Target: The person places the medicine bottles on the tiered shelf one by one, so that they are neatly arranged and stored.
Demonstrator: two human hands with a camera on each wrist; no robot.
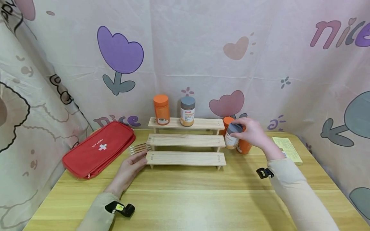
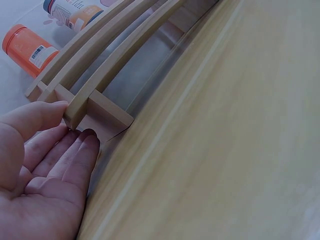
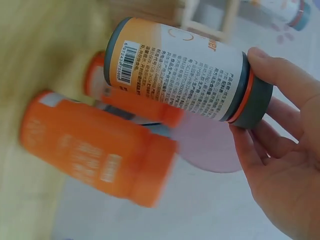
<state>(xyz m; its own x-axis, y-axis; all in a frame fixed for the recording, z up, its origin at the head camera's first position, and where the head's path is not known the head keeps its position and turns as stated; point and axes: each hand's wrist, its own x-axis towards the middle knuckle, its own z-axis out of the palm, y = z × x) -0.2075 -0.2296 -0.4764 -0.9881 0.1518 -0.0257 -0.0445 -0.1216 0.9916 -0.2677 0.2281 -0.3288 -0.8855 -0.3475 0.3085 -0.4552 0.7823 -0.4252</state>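
My right hand point(image 1: 251, 132) grips a grey-lidded supplement bottle point(image 3: 175, 70) by its lid, with the bottle raised beside the right end of a three-step wooden rack point(image 1: 185, 158). Two orange bottles point(image 3: 95, 145) stand close behind and beside it, partly hidden in the head view. At the rack's left end, my left hand point(image 1: 129, 171) pinches the lowest step between thumb and fingers point(image 2: 82, 155). On the top step sit an orange bottle point(image 1: 161, 110) and another grey-lidded bottle point(image 1: 187, 112), side by side.
A red first aid pouch point(image 1: 99, 149) lies on the table point(image 1: 185, 205) at the left. Between it and the rack is a bundle of cotton swabs point(image 1: 138, 149). A yellow-green paper packet point(image 1: 289, 150) lies at the right, and a printed curtain point(image 1: 185, 48) hangs behind.
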